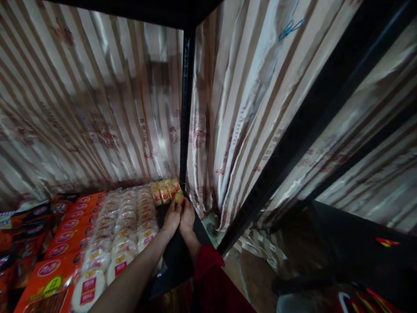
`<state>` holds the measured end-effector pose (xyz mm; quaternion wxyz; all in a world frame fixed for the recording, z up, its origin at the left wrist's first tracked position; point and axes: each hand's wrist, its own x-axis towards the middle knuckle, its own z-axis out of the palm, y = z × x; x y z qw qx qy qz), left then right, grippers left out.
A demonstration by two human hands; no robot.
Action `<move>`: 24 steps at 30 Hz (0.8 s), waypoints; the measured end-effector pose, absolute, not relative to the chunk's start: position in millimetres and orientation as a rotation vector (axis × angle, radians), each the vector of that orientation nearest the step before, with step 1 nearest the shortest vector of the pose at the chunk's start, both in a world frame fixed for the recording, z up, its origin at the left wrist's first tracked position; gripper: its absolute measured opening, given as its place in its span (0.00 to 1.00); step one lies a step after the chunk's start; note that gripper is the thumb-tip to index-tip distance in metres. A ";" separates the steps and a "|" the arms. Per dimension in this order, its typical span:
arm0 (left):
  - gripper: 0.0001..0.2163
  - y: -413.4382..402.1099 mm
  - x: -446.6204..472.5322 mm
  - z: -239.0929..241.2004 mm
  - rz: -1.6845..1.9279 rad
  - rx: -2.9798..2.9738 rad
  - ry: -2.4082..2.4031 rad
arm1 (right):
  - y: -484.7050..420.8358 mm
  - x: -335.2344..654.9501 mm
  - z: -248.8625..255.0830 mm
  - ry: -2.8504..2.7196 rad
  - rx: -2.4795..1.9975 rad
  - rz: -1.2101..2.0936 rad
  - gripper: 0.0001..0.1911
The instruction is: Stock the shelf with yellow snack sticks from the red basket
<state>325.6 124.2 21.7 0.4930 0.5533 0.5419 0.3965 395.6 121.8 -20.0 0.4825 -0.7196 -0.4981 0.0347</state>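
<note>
My left hand (pixel 173 216) and my right hand (pixel 186 216) are side by side at the back corner of a dark shelf (pixel 178 256). Their fingers close around a small yellow wrapped snack pack (pixel 179 198). Just behind it, several similar yellow packs (pixel 164 190) with red labels stand in short rows against the corner post. Left of my hands, rows of round white cakes in clear wrappers (pixel 125 234) run toward the front of the shelf.
Orange snack packets (pixel 67 234) line the left side, with darker packets (pixel 26 243) beyond. A black metal post (pixel 186 108) rises at the corner, and a thick black upright (pixel 293 143) slants at right. Striped curtains (pixel 241 104) hang behind. Another dark shelf (pixel 355 239) is at right.
</note>
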 end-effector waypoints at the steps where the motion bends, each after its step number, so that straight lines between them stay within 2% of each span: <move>1: 0.23 125.9 326.6 22.8 0.960 1.342 1.302 | 125.4 395.1 -20.4 -1.193 -1.754 0.088 0.20; 15: 0.23 146.6 331.3 18.0 0.934 1.304 1.275 | 157.6 398.7 -19.9 -1.178 -1.723 0.070 0.16; 21: 0.23 147.6 329.4 15.9 0.930 1.320 1.288 | 170.7 402.5 -20.0 -1.178 -1.782 0.005 0.08; 24: 0.23 147.3 329.4 17.0 0.951 1.341 1.277 | 178.0 404.6 -24.0 -1.191 -1.789 0.003 0.07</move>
